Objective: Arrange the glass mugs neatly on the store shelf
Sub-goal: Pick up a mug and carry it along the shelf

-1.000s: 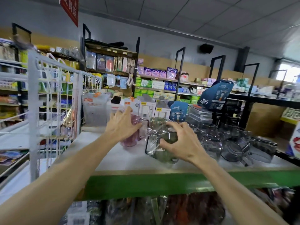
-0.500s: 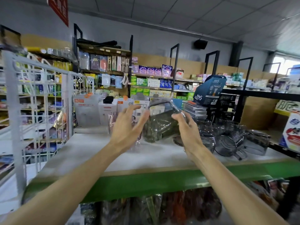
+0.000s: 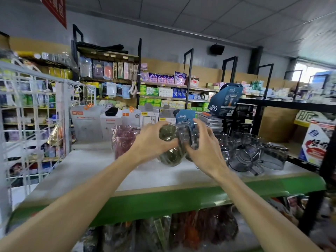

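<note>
A green glass mug [image 3: 170,142] in clear wrap lies tilted between both hands, just above the white shelf top [image 3: 87,170]. My left hand [image 3: 151,140] grips its left side and my right hand [image 3: 203,148] wraps its right side. A pink glass mug [image 3: 123,140] in clear wrap stands upright to the left of my hands. Several grey glass mugs [image 3: 245,157] sit crowded on the right of the shelf, some lying on their sides.
White and orange product boxes [image 3: 111,122] line the back of the shelf. A white wire rack [image 3: 36,115] stands at the left. A green shelf edge [image 3: 163,202] runs along the front, with wrapped goods below. A printed box [image 3: 316,142] stands at the far right.
The green mug was lifted off the shelf by my right hand, and my left hand left the pink mug and closed on it. The mug has now come down lower, near the shelf top.
</note>
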The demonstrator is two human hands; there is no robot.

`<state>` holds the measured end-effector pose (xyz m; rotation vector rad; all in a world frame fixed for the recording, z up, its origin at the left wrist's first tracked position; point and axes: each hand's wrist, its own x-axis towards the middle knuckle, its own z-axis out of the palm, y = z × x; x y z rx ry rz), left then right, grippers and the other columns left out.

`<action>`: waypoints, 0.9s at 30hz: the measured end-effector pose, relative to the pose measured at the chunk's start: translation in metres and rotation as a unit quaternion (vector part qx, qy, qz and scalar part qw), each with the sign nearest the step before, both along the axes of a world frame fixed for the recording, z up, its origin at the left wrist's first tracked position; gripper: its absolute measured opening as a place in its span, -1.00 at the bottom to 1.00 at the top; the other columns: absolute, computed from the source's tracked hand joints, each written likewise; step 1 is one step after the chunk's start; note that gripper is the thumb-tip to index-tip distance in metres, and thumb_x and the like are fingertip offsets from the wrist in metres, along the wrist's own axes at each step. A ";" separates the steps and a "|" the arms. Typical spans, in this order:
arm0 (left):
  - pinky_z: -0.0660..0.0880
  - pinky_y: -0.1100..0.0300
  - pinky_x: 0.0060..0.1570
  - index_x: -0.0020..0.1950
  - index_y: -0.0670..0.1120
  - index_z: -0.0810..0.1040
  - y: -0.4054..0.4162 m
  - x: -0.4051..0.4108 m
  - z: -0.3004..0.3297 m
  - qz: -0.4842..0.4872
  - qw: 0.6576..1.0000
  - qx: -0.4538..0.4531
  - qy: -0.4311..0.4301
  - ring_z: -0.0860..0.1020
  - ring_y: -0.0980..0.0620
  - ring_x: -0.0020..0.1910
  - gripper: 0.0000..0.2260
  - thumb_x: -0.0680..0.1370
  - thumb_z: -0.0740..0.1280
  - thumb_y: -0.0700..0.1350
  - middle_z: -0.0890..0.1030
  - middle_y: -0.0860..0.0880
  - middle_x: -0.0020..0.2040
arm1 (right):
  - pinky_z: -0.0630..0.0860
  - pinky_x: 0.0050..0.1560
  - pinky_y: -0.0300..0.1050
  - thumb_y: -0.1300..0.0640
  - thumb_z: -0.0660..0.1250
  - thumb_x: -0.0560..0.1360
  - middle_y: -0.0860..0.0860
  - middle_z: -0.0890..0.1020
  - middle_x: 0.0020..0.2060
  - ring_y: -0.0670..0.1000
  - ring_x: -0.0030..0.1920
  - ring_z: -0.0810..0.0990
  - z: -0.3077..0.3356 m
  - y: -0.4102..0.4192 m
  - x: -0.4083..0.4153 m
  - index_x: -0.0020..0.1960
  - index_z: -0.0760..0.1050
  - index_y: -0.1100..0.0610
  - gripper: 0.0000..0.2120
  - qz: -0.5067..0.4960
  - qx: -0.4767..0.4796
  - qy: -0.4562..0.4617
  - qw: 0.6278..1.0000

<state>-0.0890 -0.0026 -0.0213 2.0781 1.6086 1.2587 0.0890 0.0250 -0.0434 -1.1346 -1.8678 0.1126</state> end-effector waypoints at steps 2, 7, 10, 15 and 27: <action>0.58 -0.04 0.15 0.41 0.01 0.45 0.004 0.003 -0.001 0.026 0.998 -0.016 0.057 0.62 -0.05 0.07 -0.26 0.30 0.40 0.29 0.65 -0.04 0.11 | 0.36 0.35 0.24 0.15 0.42 0.52 0.13 0.45 0.37 0.14 0.31 0.47 -0.002 0.003 0.000 0.52 0.21 -0.09 -0.34 0.024 0.001 -0.043 0.999; 0.58 -0.05 0.12 0.44 0.04 0.42 0.013 0.010 -0.010 0.038 0.990 -0.035 0.135 0.61 -0.01 0.06 -0.16 0.21 0.28 0.38 0.64 0.04 0.13 | 0.44 0.32 0.16 0.24 0.43 0.50 0.13 0.51 0.30 0.16 0.31 0.49 -0.014 0.010 0.000 0.47 0.33 -0.01 -0.40 0.020 -0.017 -0.130 0.991; 0.56 -0.12 0.16 0.45 0.07 0.39 0.017 0.013 -0.019 0.046 0.988 -0.048 0.142 0.60 -0.06 0.12 -0.15 0.21 0.22 0.41 0.62 0.01 0.22 | 0.41 0.35 0.10 0.28 0.42 0.49 0.14 0.46 0.39 0.17 0.36 0.46 -0.019 0.011 0.001 0.52 0.27 0.07 -0.34 0.023 -0.030 -0.158 0.987; 0.43 -0.33 0.28 0.52 0.09 0.25 0.024 0.021 -0.016 0.078 0.972 -0.080 0.208 0.51 -0.19 0.31 -0.18 0.33 0.18 0.42 0.48 -0.11 0.42 | 0.32 0.38 -0.03 0.21 0.31 0.57 0.12 0.42 0.42 0.11 0.38 0.43 -0.015 0.010 0.015 0.51 0.30 0.15 -0.48 0.046 -0.002 -0.140 0.989; 0.24 -0.20 0.43 0.55 0.08 0.21 0.048 0.152 -0.015 0.150 0.930 0.045 0.333 0.34 -0.16 0.47 -0.34 0.53 0.16 0.36 0.34 -0.06 0.52 | 0.41 0.34 0.04 0.12 0.25 0.58 0.10 0.44 0.39 0.09 0.33 0.47 0.010 0.049 0.152 0.45 0.39 0.12 -0.56 0.013 0.047 -0.154 0.987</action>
